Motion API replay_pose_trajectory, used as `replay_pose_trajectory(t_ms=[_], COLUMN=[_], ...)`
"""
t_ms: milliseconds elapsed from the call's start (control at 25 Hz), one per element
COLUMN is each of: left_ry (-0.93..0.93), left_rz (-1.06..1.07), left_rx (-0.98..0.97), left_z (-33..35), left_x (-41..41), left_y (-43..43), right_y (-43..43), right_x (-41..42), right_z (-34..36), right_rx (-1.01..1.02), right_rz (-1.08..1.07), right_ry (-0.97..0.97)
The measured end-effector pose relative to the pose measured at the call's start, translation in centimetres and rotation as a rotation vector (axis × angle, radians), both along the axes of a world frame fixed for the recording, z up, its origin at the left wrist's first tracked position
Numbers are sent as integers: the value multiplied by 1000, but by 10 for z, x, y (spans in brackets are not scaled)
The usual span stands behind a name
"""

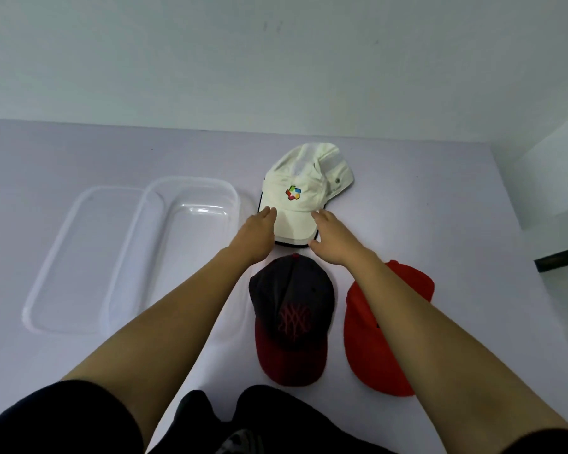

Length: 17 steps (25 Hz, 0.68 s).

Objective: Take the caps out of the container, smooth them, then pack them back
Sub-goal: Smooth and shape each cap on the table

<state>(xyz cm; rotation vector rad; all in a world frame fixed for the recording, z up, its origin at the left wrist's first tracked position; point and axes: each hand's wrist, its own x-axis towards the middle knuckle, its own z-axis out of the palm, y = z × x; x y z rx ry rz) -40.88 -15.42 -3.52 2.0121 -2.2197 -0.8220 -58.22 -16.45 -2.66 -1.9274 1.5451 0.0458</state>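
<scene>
A white cap with a coloured logo lies on the table, its brim toward me. My left hand rests flat on the brim's left side and my right hand on its right side, fingers stretched out and gripping nothing. Nearer to me lie a dark cap with a maroon brim and a red cap, partly hidden by my right forearm. The clear plastic container stands to the left of the white cap with nothing in it.
The container's clear lid lies flat on the table to its left. A pale wall rises behind the table. The table's right edge runs diagonally at the right, with a dark floor strip beyond.
</scene>
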Motion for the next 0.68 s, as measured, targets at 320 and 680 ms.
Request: replay_pose_trajectory(t_ms=[320,680], left_ry=[-168,-193], left_rz=[-160,-231], left_rx=[126,-168], left_z=[-36,-51], left_x=[-11,-14], left_y=[-23,-33], right_y=[-27,-39], right_x=[10,21], right_z=[-39,-54], right_rx=[24,-213], right_rz=[-56,-159], right_ry=[-27,37])
